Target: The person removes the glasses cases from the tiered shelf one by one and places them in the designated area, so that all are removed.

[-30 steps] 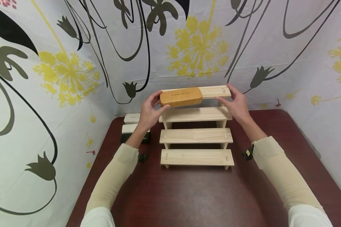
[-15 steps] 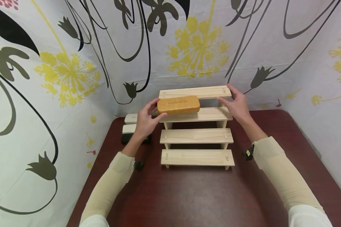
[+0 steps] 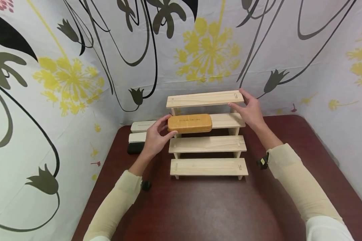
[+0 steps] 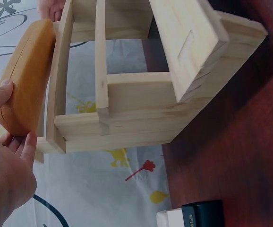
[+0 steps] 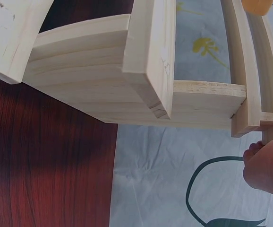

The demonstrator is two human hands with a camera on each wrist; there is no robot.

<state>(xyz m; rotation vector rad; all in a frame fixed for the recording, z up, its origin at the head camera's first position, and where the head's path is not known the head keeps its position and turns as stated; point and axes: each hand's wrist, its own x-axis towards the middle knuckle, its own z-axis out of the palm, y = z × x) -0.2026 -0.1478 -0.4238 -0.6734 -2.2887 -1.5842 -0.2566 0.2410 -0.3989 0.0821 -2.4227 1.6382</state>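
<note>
My left hand (image 3: pixel 156 138) grips the left end of an orange-tan glasses case (image 3: pixel 190 123), thumb in front and fingers behind. In the head view the case is level with the second-highest shelf of a pale wooden stepped stand (image 3: pixel 207 144), covering its left part. The left wrist view has the case (image 4: pixel 29 78) close to the stand's shelf edges; whether it touches cannot be told. My right hand (image 3: pixel 251 108) holds the right end of the top shelf (image 3: pixel 205 99), with the thumb at the front edge. Only part of that hand (image 5: pixel 268 165) appears in the right wrist view.
Left of the stand lie a white case (image 3: pixel 142 126) and a black-and-white case (image 3: pixel 135 147), partly behind my left hand. The stand is on a dark red table (image 3: pixel 211 207). A patterned cloth (image 3: pixel 211 70) hangs close behind and at both sides.
My left hand has brought the glasses case down from the top shelf to the level of the second-highest one. The right hand keeps its hold on the top shelf.
</note>
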